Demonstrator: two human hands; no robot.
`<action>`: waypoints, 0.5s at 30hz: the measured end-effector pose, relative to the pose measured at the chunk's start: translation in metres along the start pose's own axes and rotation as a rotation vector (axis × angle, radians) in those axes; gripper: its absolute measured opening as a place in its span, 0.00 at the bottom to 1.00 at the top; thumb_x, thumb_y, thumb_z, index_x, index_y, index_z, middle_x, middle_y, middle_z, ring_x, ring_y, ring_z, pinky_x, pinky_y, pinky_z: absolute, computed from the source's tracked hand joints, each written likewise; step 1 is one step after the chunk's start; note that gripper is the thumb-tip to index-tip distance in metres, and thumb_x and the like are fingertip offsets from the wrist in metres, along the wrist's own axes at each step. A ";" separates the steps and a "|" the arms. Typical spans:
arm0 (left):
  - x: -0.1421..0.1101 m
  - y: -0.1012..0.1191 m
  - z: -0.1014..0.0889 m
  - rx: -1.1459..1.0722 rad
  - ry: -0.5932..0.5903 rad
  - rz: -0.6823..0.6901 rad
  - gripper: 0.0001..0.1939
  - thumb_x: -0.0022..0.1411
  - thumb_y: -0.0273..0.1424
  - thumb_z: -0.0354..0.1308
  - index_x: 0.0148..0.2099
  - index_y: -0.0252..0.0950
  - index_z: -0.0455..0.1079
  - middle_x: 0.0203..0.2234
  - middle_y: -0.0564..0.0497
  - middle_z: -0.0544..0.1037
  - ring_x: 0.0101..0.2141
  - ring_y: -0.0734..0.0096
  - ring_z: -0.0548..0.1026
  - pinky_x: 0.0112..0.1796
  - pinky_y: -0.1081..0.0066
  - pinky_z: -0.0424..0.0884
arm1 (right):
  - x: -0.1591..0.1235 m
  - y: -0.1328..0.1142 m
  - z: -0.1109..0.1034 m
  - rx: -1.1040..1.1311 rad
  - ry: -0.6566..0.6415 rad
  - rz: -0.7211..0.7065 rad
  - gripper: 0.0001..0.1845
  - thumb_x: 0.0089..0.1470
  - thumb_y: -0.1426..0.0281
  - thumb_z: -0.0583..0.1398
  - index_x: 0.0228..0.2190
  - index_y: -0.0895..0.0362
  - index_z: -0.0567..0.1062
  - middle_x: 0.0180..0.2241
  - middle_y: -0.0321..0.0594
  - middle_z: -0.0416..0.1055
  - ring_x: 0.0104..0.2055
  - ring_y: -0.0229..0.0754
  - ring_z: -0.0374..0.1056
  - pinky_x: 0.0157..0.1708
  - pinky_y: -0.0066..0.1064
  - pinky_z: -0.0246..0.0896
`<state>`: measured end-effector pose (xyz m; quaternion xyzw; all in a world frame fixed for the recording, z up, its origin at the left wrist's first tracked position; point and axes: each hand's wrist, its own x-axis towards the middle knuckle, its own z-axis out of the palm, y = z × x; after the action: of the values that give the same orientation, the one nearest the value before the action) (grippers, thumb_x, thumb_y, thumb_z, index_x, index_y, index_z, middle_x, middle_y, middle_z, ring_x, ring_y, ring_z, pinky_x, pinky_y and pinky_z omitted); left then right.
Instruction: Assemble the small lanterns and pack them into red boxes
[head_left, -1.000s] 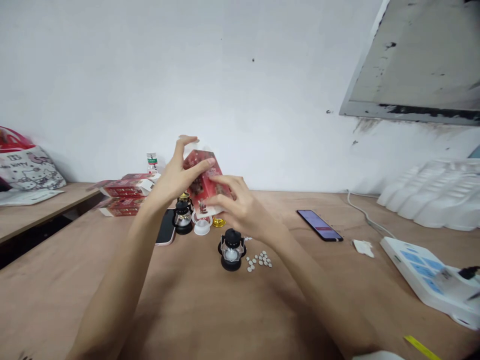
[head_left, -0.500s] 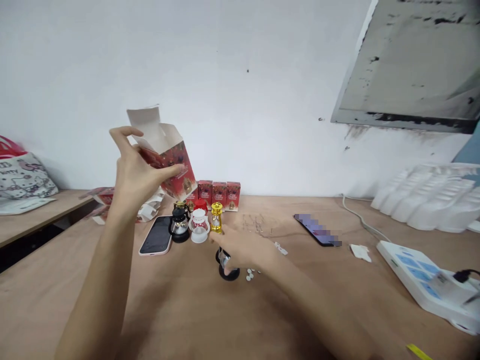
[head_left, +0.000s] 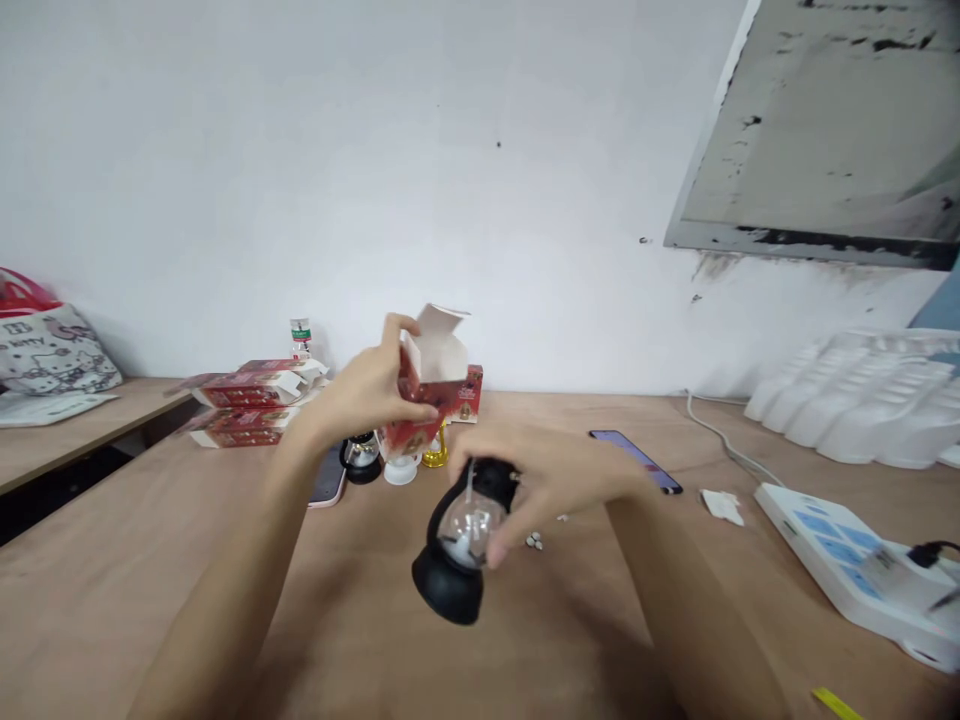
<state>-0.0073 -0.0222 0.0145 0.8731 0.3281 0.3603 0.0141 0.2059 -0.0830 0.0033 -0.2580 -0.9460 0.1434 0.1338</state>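
My right hand (head_left: 551, 480) is closed around the top of a small black lantern (head_left: 457, 545) with a clear globe, held tilted above the wooden table (head_left: 105, 580). My left hand (head_left: 367, 390) grips a small red carton (head_left: 424, 400) with its white top flaps open, just above and left of the lantern. Behind the carton stand other little lanterns: a black one (head_left: 361, 455), a white one (head_left: 401, 468) and a gold one (head_left: 435, 455), partly hidden.
Flat red cartons (head_left: 247, 395) are stacked at the back left beside a small bottle (head_left: 301, 335). One phone (head_left: 328, 478) lies left of the lanterns, another phone (head_left: 637, 460) to the right. Small white discs (head_left: 534, 541), a white power strip (head_left: 847, 555), a cable, a printed bag (head_left: 52, 350).
My right hand has lifted the black lantern off the table and tilted it. My left hand has brought the open red carton down and right, toward the lantern.
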 end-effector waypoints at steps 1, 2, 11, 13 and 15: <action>0.000 0.004 0.003 0.002 -0.076 -0.002 0.33 0.42 0.34 0.64 0.47 0.40 0.50 0.24 0.55 0.71 0.23 0.66 0.72 0.22 0.71 0.63 | -0.009 0.001 -0.007 0.119 0.051 -0.026 0.24 0.39 0.57 0.67 0.37 0.53 0.69 0.35 0.36 0.70 0.35 0.40 0.66 0.33 0.30 0.61; 0.000 0.009 0.006 0.002 -0.156 0.001 0.33 0.41 0.34 0.64 0.47 0.39 0.50 0.24 0.55 0.71 0.24 0.65 0.72 0.22 0.71 0.63 | -0.016 0.003 -0.012 0.233 0.119 -0.051 0.26 0.37 0.55 0.68 0.37 0.53 0.68 0.35 0.36 0.69 0.35 0.40 0.65 0.32 0.30 0.61; -0.002 0.037 0.012 -0.247 -0.406 -0.004 0.28 0.40 0.33 0.64 0.43 0.37 0.57 0.30 0.52 0.71 0.29 0.64 0.72 0.26 0.72 0.62 | -0.009 0.030 -0.011 0.788 0.681 -0.136 0.30 0.30 0.52 0.70 0.34 0.52 0.66 0.28 0.32 0.65 0.26 0.34 0.60 0.23 0.26 0.55; -0.002 0.032 0.011 -0.214 -0.376 -0.023 0.30 0.39 0.35 0.66 0.43 0.37 0.56 0.30 0.51 0.70 0.30 0.64 0.71 0.26 0.72 0.62 | -0.007 0.036 -0.013 0.808 0.701 -0.077 0.29 0.31 0.56 0.71 0.33 0.52 0.66 0.28 0.32 0.65 0.27 0.34 0.60 0.24 0.26 0.55; -0.001 0.027 0.010 -0.157 -0.360 -0.048 0.31 0.40 0.37 0.66 0.44 0.38 0.53 0.29 0.52 0.69 0.29 0.65 0.70 0.26 0.72 0.61 | -0.008 0.042 -0.016 0.826 0.724 0.007 0.28 0.31 0.57 0.71 0.33 0.52 0.66 0.29 0.32 0.65 0.27 0.34 0.60 0.24 0.27 0.55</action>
<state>0.0133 -0.0416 0.0135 0.9116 0.3121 0.2222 0.1491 0.2371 -0.0492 0.0022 -0.2198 -0.7037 0.4053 0.5406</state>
